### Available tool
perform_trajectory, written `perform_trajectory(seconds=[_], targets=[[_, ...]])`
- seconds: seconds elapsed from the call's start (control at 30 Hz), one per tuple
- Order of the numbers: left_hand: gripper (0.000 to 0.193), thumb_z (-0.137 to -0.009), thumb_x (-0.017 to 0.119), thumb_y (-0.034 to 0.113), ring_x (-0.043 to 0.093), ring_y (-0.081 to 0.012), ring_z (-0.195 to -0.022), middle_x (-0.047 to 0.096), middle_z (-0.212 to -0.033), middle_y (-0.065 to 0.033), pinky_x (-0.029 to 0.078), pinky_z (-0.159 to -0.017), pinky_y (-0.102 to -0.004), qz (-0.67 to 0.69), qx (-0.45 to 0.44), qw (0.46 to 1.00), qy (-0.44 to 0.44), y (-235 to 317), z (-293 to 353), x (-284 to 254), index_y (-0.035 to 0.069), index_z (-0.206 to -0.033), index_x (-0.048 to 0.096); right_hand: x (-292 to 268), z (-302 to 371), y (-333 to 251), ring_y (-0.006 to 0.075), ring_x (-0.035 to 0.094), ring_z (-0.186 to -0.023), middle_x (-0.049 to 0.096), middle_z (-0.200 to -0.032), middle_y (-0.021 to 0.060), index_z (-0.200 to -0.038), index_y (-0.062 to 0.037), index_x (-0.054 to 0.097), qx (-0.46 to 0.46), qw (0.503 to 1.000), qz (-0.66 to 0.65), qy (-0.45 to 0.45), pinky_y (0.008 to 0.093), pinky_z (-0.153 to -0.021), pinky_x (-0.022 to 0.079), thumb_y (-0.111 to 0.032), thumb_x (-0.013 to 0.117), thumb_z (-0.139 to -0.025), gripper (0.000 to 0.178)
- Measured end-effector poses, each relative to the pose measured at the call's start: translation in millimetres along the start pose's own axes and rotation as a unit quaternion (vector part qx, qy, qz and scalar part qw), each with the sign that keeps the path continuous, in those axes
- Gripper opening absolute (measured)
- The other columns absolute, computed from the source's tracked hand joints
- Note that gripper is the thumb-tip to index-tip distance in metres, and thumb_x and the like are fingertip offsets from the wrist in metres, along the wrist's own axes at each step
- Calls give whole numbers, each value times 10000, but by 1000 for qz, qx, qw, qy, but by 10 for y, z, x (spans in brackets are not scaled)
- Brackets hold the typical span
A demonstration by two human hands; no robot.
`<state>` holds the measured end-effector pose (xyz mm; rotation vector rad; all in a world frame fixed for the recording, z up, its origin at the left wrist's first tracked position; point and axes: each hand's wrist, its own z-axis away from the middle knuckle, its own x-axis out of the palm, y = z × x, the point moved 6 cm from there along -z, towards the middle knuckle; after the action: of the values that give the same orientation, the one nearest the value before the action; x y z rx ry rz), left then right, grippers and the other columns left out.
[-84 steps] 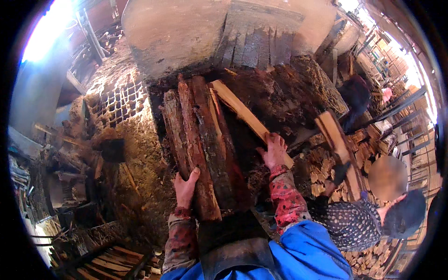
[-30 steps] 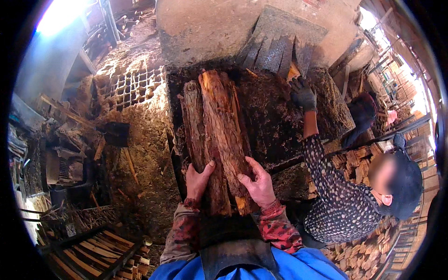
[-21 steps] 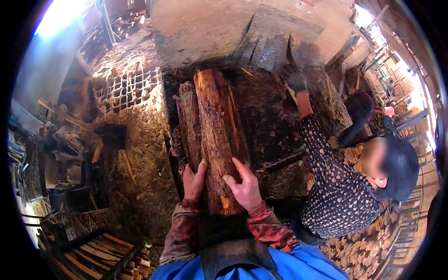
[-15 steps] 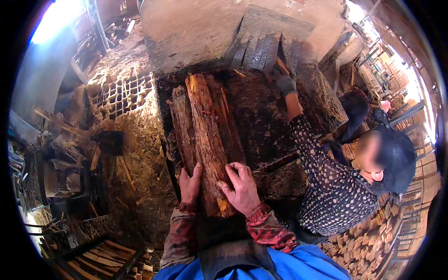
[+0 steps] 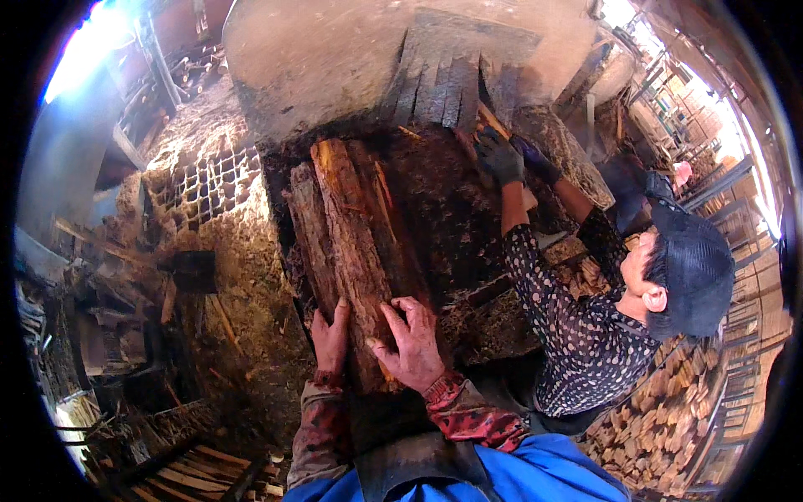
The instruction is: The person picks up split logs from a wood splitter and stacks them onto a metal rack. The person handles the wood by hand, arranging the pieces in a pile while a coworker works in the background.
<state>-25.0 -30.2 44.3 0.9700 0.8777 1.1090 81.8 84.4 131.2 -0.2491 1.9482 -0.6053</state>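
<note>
A long bark-covered wood slab (image 5: 355, 238) lies in front of me on a dark surface, its far end bare and orange. My left hand (image 5: 329, 343) holds its near left edge, the thumb pointing up along the bark. On the other side, my right hand (image 5: 411, 347) grips the slab's right edge with bent fingers, thumb on the bark. A second bark-covered slab (image 5: 311, 222) lies along the left, close to the first. Darker split wood (image 5: 393, 226) lies along the right; its underside is hidden.
At the right, a co-worker in a dotted sleeve has gloved hands (image 5: 499, 156) on a wood piece (image 5: 492, 120) near dark upright slats (image 5: 443, 96). Cut wood pieces (image 5: 657, 418) are piled behind the co-worker. A crumbly ledge with a grid (image 5: 213, 184) stands at left.
The co-worker's second gloved hand has come into sight beside the first at the wood piece. My hands keep their hold on the slab, and the whole view has shifted slightly.
</note>
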Motion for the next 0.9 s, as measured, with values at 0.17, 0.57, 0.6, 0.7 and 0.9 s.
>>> perform_trajectory(seconds=[0.17,0.57,0.6,0.7,0.9], targets=[[435,-884,628,297,574,-199,-985,618,-1096,-123,444,-867,-312,55,16,998,-14,-102,-96,54,-43,-1147,555,34,-8,105,337,424,-1147,441,-1201,169,-1229,-1,520,3,1000,-6,-4,449,-986,333,-267,706,-731,594],[460,-892,614,295,570,-218,-1006,606,-1130,-141,432,-896,-327,38,13,999,-7,-138,-190,98,-65,-1168,534,5,-127,251,308,451,-1110,480,-1165,134,-1188,-26,561,-1,999,-39,-25,410,-965,357,-222,739,-732,527],[460,-892,615,294,570,-217,-1005,607,-1129,-141,432,-896,-326,46,22,999,-5,-162,-198,93,-66,-1166,535,2,-132,256,306,455,-1107,484,-1162,133,-1181,-26,566,0,999,-46,-26,409,-962,360,-215,740,-731,518],[465,-890,616,301,569,-219,-1004,609,-1125,-142,430,-894,-325,46,24,999,-15,-183,-184,56,-67,-1163,538,-9,-133,268,301,465,-1097,496,-1151,129,-1159,-27,580,2,998,-62,-29,405,-952,368,-194,743,-728,491],[482,-886,614,324,570,-225,-999,611,-1117,-144,429,-889,-329,9,9,1000,-7,-106,-161,59,-68,-1157,541,7,-186,338,293,489,-1071,525,-1110,119,-1118,-36,602,0,997,-76,-34,387,-931,392,-160,740,-730,429]])
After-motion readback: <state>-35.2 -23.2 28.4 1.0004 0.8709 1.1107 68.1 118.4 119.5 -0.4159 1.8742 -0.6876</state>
